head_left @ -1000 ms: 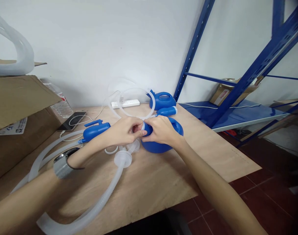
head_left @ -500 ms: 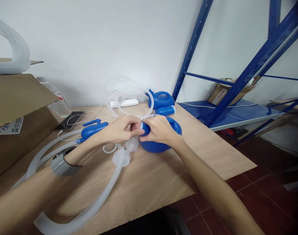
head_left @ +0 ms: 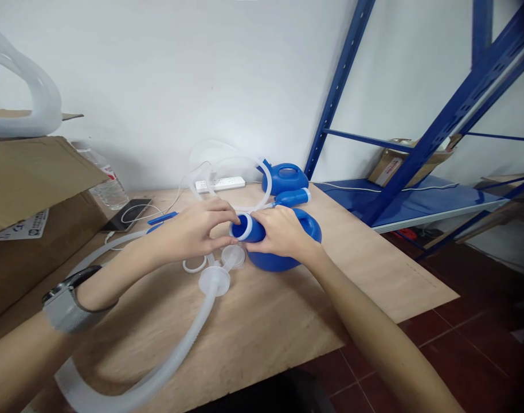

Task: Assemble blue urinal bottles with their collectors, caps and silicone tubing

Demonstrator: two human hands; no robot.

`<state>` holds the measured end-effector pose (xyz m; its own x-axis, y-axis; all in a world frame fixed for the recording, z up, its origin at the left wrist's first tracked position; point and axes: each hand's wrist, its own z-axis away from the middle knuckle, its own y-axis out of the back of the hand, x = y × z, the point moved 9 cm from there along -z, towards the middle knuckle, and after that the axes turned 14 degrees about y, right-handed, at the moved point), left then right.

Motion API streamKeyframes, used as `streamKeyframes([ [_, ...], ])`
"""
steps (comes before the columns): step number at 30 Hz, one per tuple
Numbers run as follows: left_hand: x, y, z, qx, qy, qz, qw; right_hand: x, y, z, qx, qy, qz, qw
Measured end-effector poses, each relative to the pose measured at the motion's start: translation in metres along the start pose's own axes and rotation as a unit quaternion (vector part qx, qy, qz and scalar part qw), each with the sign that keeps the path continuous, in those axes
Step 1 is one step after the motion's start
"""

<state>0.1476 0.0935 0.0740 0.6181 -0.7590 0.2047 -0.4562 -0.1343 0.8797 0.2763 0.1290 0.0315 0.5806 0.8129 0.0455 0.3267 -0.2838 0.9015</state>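
Note:
A blue container (head_left: 276,261) with a loop handle rests on the wooden table (head_left: 356,281). Its blue neck (head_left: 257,230) has a white ring (head_left: 247,227) around the open mouth, which faces left. My right hand (head_left: 283,230) is wrapped round the neck from the right. At the mouth, my left hand (head_left: 202,226) has its fingertips on the ring, thumb below and index finger above. Just below the hands lie a clear round cap (head_left: 233,256), a white ring (head_left: 195,264) and a translucent disc (head_left: 214,281) on a ribbed hose (head_left: 188,338).
Behind the hands are a blue container (head_left: 283,182), a smaller blue bottle (head_left: 292,198), a coiled clear tube (head_left: 268,178) and a power strip (head_left: 221,184). Left stand a cardboard box (head_left: 38,258), a phone (head_left: 128,215) and a water bottle (head_left: 111,189). Right is blue shelving (head_left: 442,198).
My left hand has shifted left, its fingers spreading wider around the mouth. The neck's opening and white ring now show. The view has shifted slightly.

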Motion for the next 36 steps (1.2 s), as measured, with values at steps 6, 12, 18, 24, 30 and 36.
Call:
streamKeyframes([
  [6, 0.012, -0.011, 0.012, 0.011, -0.096, -0.062, 0.993, 0.001, -0.001, 0.002, 0.002, -0.002, 0.010, 1.000],
  [12, 0.028, -0.020, 0.005, -0.003, -0.094, -0.068, 0.993, -0.002, -0.001, 0.001, 0.002, 0.010, -0.001, 1.000],
  [18, 0.031, -0.022, -0.003, -0.054, -0.059, 0.026, 0.996, -0.008, 0.000, -0.002, 0.000, 0.031, -0.041, 0.999],
  [24, 0.032, -0.021, -0.006, -0.075, -0.044, 0.050, 0.995, -0.008, 0.002, -0.001, 0.001, 0.036, -0.051, 0.998],
  [30, 0.030, -0.022, -0.008, -0.089, -0.048, 0.058, 0.993, -0.005, -0.001, -0.001, -0.014, 0.035, -0.040, 0.999],
  [36, 0.029, -0.023, -0.007, -0.107, -0.043, 0.020, 0.993, -0.007, 0.001, -0.002, -0.006, 0.036, -0.033, 0.999],
])
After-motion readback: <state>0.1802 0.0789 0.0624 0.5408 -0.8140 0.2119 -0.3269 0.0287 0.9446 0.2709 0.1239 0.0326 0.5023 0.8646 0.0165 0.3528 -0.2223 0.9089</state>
